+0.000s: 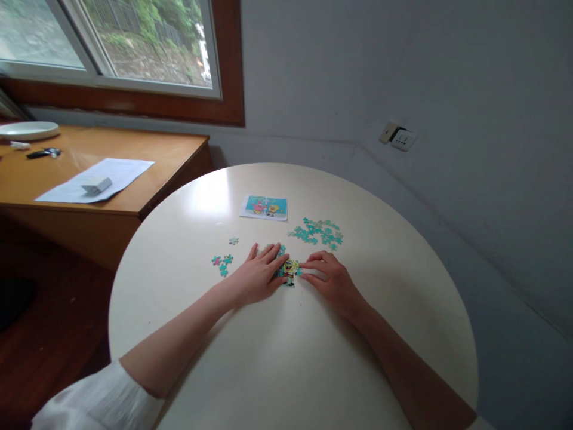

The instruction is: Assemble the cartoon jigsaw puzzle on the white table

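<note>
Atop a round white tabletop, a joined puzzle section lay partly under the left hand, spread flat. At the section's right edge, the right hand pinched a piece, loose pieces beyond.

Two hands, one puzzle, one picture

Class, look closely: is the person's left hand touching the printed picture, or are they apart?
Apart. The head view shows a strip of bare white table between the left hand and the near edge of the printed picture.
</note>
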### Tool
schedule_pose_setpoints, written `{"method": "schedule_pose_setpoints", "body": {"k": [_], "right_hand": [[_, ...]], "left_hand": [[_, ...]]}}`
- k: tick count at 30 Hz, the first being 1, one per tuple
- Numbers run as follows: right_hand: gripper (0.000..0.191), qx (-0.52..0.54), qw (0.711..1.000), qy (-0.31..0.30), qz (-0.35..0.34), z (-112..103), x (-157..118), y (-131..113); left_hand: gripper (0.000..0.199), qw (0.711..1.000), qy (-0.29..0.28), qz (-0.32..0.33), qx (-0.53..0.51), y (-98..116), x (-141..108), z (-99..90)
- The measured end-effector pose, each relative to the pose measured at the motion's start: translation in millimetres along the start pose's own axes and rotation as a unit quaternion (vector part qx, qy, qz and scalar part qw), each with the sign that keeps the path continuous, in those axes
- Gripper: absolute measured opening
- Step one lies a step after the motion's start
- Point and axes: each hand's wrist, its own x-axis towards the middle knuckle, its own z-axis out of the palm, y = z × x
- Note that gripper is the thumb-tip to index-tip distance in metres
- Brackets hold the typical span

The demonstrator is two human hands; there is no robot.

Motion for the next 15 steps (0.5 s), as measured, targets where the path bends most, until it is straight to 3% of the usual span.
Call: {"method": "schedule_pose_setpoints", "body": {"k": [15], "right_hand": [[0.013, 0.009, 1.000, -0.006, 0.002, 3.0, -1.4, 2.6]], "left_hand": [[0.049, 1.000, 0.000, 0.003, -0.001, 0.0, 0.4, 0.6]]}}
